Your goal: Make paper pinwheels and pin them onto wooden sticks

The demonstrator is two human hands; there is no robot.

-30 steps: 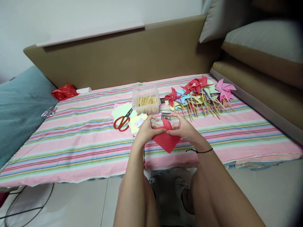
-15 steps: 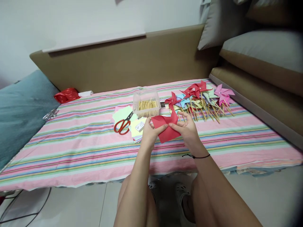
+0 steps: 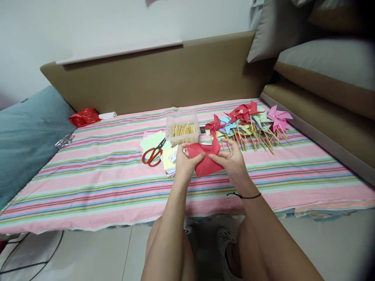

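Between my hands is a red paper pinwheel blade piece (image 3: 207, 167), its upper corners bent in toward the middle. My left hand (image 3: 186, 160) grips its left side, thumb pressed on the paper near the centre. From the right, my right hand (image 3: 233, 158) pinches it the same way, with the thumb close to the other one and the fingers behind. Just left of my hands lie a stack of coloured paper (image 3: 168, 158) with a small white item on it and red-handled scissors (image 3: 154, 153). Behind them a clear plastic box (image 3: 182, 123) holds many thin wooden sticks (image 3: 184, 130).
Several finished paper pinwheels (image 3: 247, 117) on sticks are heaped at the right. A red plastic bag (image 3: 84, 117) and a shiny silvery item (image 3: 64, 141) lie far left. Cushions (image 3: 328, 66) rise at the right, and a striped cloth (image 3: 102, 168) covers the surface.
The thumbs have shifted slightly on the red paper, and its lower part now looks more curved. The camera view has moved a little; everything else lies as before.
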